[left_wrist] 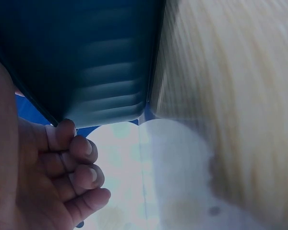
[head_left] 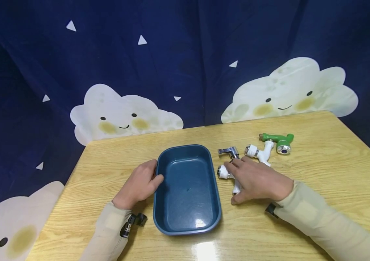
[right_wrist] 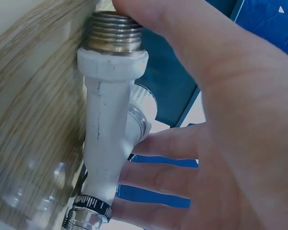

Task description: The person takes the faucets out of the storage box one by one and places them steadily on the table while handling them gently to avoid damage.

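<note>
An empty dark blue plastic basin (head_left: 188, 197) stands on the table. At its left rim, my left hand (head_left: 140, 183) holds the edge, with the thumb over the rim and curled fingers outside (left_wrist: 86, 177). Right of the basin lies a white plastic tap (head_left: 237, 185) with a chrome lever (head_left: 228, 150). My right hand (head_left: 258, 179) grips this tap from above, partly covering it. In the right wrist view, the thumb meets its metal threaded end (right_wrist: 115, 33), while the fingers lie along the opposite side of the white body (right_wrist: 105, 115).
Behind my right hand lie another white tap (head_left: 264, 153) and a green tap (head_left: 277, 139) with a chrome-ended outlet. The wooden table (head_left: 113, 163) backs onto a dark blue curtain (head_left: 185, 54) printed with clouds. Each sleeve has a small black wrist device.
</note>
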`<state>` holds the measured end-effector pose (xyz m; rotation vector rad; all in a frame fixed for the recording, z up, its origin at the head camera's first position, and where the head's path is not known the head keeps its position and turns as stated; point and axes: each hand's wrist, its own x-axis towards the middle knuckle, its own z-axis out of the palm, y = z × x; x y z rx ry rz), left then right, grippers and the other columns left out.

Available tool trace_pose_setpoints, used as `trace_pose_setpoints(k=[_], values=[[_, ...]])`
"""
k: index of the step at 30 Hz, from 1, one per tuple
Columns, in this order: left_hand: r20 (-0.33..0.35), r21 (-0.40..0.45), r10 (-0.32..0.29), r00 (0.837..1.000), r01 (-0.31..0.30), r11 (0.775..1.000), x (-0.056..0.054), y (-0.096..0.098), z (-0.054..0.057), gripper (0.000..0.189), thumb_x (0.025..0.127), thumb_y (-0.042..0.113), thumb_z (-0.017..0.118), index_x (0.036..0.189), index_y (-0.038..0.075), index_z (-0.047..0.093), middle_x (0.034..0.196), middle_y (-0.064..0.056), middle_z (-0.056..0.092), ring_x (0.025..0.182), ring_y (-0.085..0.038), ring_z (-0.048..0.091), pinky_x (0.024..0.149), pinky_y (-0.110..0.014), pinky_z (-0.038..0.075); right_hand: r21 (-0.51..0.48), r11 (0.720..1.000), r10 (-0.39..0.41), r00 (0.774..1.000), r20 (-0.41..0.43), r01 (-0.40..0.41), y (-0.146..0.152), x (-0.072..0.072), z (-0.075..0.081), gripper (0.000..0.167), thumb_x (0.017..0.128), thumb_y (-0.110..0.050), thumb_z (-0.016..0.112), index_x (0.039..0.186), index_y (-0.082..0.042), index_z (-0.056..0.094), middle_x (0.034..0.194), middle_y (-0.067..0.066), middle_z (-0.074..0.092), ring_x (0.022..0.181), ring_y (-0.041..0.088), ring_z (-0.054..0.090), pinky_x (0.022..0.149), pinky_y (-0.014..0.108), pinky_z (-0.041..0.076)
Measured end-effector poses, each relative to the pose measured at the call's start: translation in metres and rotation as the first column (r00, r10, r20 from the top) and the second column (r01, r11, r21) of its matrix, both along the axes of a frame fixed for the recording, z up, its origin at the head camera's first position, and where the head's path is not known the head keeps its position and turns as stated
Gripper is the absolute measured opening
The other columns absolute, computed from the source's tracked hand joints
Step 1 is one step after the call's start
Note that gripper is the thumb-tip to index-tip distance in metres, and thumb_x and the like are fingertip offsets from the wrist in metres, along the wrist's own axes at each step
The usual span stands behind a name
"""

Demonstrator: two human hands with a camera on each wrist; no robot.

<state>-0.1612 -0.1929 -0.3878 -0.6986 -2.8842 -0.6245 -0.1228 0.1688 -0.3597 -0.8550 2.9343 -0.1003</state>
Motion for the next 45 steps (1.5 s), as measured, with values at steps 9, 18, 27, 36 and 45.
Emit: trace_pose_setpoints(k=[9,18,27,36,45], values=[[-0.012,-0.001,-0.005,1.000,0.005,1.000,-0.0007,0.0009,0.0032,0.016,0.088,0.017,0.057,0.077,0.015,0.046,0.070,0.001,0.043,0.061,-0.012,0.040,0.060,-0.025,0.034,-0.009,1.000,-0.002,1.000,-0.005,0.002,0.0019,-0.0013,-0.0003,0.104,0.067,-0.060,0.084,0.148,-0.002,0.051,0.137,0.017,0.063,0.122,0.039,0.063,0.095,0.056,0.056],[-0.009,-0.004,-0.002,1.000,0.002,1.000,-0.0010,0.0007,0.0054,0.016,0.089,0.018,0.057,0.078,0.015,0.046,0.071,0.001,0.043,0.062,-0.012,0.040,0.061,-0.025,0.034,-0.017,1.000,-0.019,0.999,0.039,0.020,0.0037,-0.0019,0.0009,0.108,0.070,-0.063,0.082,0.151,-0.002,0.047,0.145,0.020,0.059,0.130,0.042,0.060,0.097,0.059,0.055],[0.004,-0.006,0.009,1.000,-0.009,1.000,-0.0008,0.0000,0.0056,0.016,0.089,0.018,0.058,0.078,0.016,0.047,0.071,0.002,0.044,0.061,-0.012,0.040,0.060,-0.025,0.035,-0.030,0.999,-0.014,0.998,0.058,0.016,0.0052,-0.0035,0.0016,0.110,0.070,-0.066,0.082,0.152,-0.001,0.046,0.147,0.021,0.058,0.132,0.044,0.059,0.100,0.059,0.054],[0.017,-0.003,0.023,1.000,-0.023,1.000,0.0011,0.0006,0.0045,0.016,0.089,0.018,0.059,0.078,0.018,0.047,0.071,0.002,0.045,0.062,-0.012,0.042,0.060,-0.025,0.035,-0.034,0.999,-0.009,0.997,0.072,0.011,0.0066,-0.0032,0.0001,0.112,0.070,-0.066,0.082,0.153,0.000,0.045,0.148,0.020,0.058,0.131,0.045,0.059,0.097,0.059,0.054],[0.019,-0.002,0.025,1.000,-0.025,1.000,0.0032,-0.0001,0.0009,0.016,0.089,0.018,0.058,0.078,0.017,0.047,0.071,0.002,0.044,0.062,-0.012,0.041,0.061,-0.025,0.035,-0.043,0.999,-0.003,0.995,0.097,0.007,0.0087,-0.0029,-0.0023,0.115,0.071,-0.072,0.079,0.155,-0.003,0.043,0.150,0.022,0.056,0.134,0.047,0.056,0.101,0.062,0.052]])
